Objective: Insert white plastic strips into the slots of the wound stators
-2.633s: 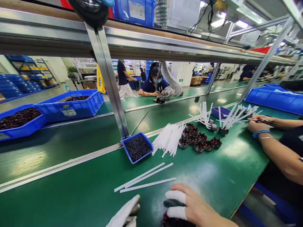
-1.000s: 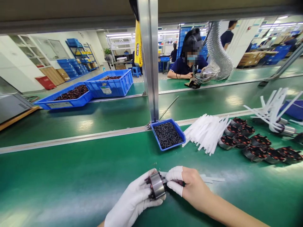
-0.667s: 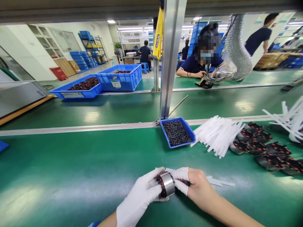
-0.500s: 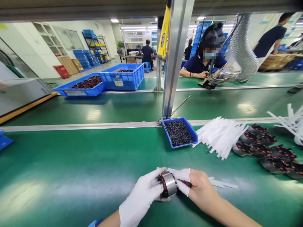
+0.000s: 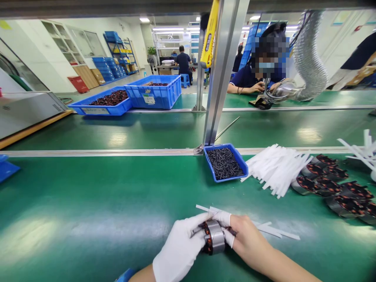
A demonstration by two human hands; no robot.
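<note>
Metal ring [image 5: 216, 237] held between both hands [image 5: 179, 246]

The head camera looks forward and down across the glossy green bench [image 5: 102, 203] toward its far edge, partly white-covered hands [image 5: 179, 244] close below.

Motor core [image 5: 216, 237] is sitting between left hand [image 5: 179, 247] and right hand [image 5: 249, 235]. Small bin [image 5: 233, 177] is standing behind them, strip pile [image 5: 277, 170] lying right of it, further cores [image 5: 327, 186] right of pile. Two crates [image 5: 164, 96] are standing farther back, left of bin.
</note>
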